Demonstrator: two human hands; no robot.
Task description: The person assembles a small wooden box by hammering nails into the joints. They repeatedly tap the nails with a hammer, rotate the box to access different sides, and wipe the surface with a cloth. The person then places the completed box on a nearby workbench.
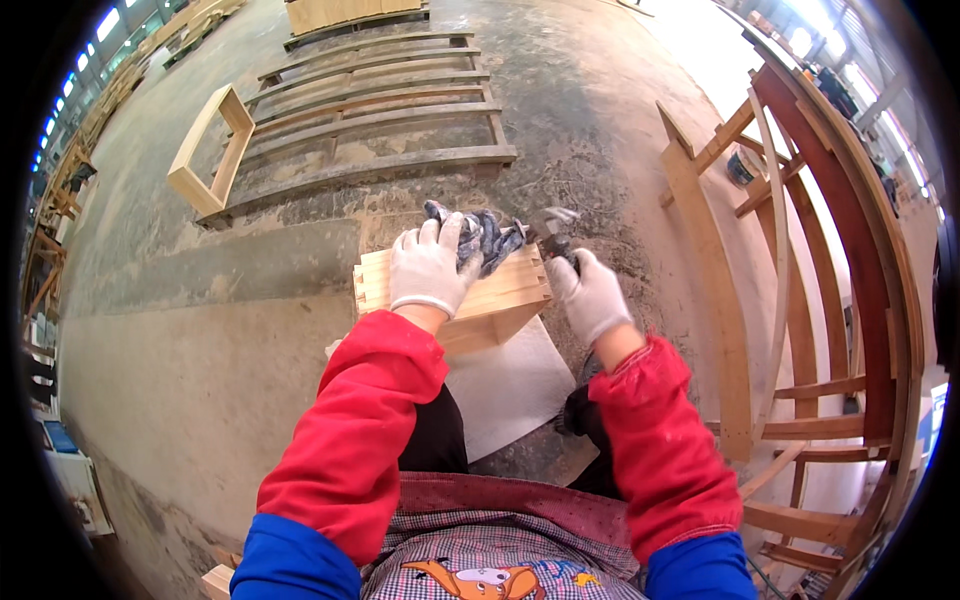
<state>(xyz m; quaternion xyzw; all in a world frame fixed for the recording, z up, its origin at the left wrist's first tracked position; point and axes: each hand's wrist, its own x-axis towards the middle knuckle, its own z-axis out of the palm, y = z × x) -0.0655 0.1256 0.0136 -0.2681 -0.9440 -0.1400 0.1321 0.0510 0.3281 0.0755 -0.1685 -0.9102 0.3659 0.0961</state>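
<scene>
A pale wooden box (pixel 505 290) with finger-jointed corners stands in front of me. Across its top lies a crumpled grey-blue cloth (pixel 487 243). My left hand (pixel 432 268), in a white glove, rests over the box's upper face with its fingers curled on the cloth and the thumb against it. At the box's right end, my right hand (pixel 590 295), also gloved, is closed round the dark handle of a hammer (pixel 556 232). The metal head is blurred and sits close to the cloth's right end. Part of the box is hidden under my left hand and sleeve.
Under the box lies a white sheet (pixel 515 385). A slatted wooden pallet (pixel 385 128) is on the floor ahead, with an open wooden frame (pixel 208 150) at its left end. Wooden racking (pixel 715 290) stands along the right, with a bucket (pixel 742 166) behind it.
</scene>
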